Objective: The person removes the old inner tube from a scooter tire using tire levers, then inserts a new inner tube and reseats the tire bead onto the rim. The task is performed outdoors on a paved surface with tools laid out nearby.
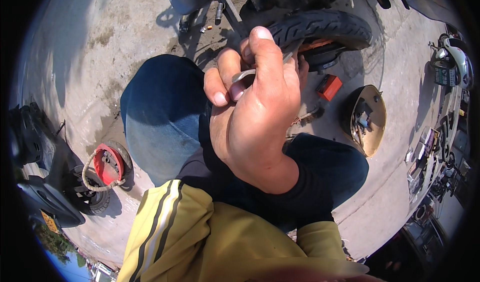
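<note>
My right hand point(265, 99) is raised in the middle of the view, close to the camera. Its fingers are curled and its thumb lies along a metal bar with a curved, flattened end point(243, 75), like a tyre lever. Most of the bar is hidden by the hand. Behind it is my left hand point(219, 132), largely covered; only its wrist side and a bit of finger at the right show, so its grip is unclear. Just beyond both hands is a black treaded tyre point(325, 27) on a wheel, low by the ground.
A red box point(329, 87) and a tan bowl of tools point(378, 127) sit to the right. At the left are a red basin point(108, 164) and a dark scooter point(47, 192). Motorcycle parts point(220, 12) stand ahead; a white motorcycle point(457, 57) is far right.
</note>
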{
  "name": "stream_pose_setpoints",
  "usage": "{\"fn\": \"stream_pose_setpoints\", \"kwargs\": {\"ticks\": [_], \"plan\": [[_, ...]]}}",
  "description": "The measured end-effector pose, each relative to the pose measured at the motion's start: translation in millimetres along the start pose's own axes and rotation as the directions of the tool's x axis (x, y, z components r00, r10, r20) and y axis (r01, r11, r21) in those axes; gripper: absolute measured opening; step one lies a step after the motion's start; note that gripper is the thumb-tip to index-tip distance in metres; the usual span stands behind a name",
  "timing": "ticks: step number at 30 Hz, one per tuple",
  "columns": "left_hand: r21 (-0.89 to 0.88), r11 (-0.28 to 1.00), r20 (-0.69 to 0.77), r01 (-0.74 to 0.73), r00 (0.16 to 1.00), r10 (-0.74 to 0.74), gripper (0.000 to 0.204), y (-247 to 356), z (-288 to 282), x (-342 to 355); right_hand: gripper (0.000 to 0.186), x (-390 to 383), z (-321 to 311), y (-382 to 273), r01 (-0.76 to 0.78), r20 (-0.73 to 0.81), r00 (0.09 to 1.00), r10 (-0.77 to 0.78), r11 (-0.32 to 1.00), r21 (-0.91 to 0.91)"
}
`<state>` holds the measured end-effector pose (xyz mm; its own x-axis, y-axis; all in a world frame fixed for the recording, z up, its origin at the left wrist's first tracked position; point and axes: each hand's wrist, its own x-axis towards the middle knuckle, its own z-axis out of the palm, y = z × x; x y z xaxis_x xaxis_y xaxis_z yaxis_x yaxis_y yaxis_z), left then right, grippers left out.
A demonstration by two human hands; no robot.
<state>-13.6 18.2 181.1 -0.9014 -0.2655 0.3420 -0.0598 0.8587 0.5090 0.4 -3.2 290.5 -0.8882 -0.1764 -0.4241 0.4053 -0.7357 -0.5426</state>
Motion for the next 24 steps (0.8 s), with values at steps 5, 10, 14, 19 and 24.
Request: {"fn": "stream_pose_setpoints", "kwargs": {"ticks": [5, 10, 14, 19, 24], "plan": [[0.001, 1.000, 0.010, -0.022, 1.000, 0.022, 0.041, 4, -5, 1, 0.028, -3, -1, 5, 0.011, -0.025, 1.000, -0.012, 1.000, -0.021], [0.048, 0.997, 0.028, -0.065, 0.998, 0.064, 0.043, 6, -14, 3, 0.028, -3, 0, -5, -0.019, -0.059, 0.998, 0.017, 1.000, -0.025], [0.241, 0.960, 0.079, -0.142, 0.989, 0.126, 0.044, 2, -41, 8, 0.030, -1, 1, -9, -0.054, -0.130, 0.990, 0.055, 0.998, 0.011], [0.214, 0.934, 0.266, -0.286, 0.937, 0.226, 0.046, -25, -39, 42, 0.028, 15, -13, -4, 0.024, -0.153, 0.988, -0.026, 1.000, -0.018], [-0.514, 0.853, 0.554, -0.091, 0.724, 0.411, 0.029, -80, -26, 117, 0.041, 12, -33, -70, -0.042, 0.060, 0.997, 0.053, 0.985, -0.168]]}}
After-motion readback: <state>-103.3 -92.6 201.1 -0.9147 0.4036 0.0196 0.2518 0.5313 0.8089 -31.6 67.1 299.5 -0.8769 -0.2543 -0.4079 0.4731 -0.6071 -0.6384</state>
